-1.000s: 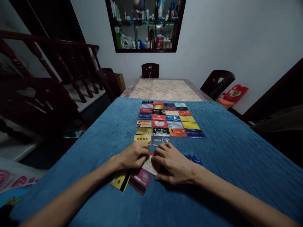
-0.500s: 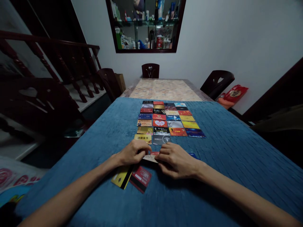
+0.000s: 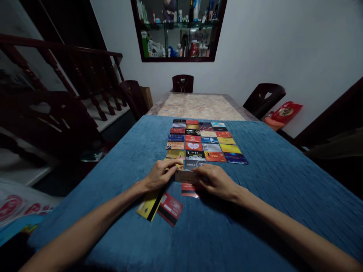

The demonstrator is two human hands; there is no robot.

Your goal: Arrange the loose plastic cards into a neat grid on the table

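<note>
A pale card (image 3: 185,176), tilted up on edge, spans the gap between my hands. My left hand (image 3: 160,174) pinches its left end, and my right hand (image 3: 219,181) is closed on its right end. Just beyond lie a gold card (image 3: 180,166) and a grey card (image 3: 194,164), both partly covered by my fingers. A red card (image 3: 190,190) rests flat on the cloth below the held one, its right side hidden by my right hand. Nearer to me, a yellow card with a black stripe (image 3: 149,207) overlaps a dark red card (image 3: 171,207).
Rows of several colourful cards (image 3: 193,146) lie on the blue cloth (image 3: 121,151) past my hands. The bare marbled tabletop (image 3: 198,105) shows at the far end. Chairs (image 3: 263,99) stand around the table, with a railing (image 3: 73,49) at left.
Both hands have moved forward with the pale card, toward the gold and grey cards. More of the red card beneath now shows. The view has shifted slightly.
</note>
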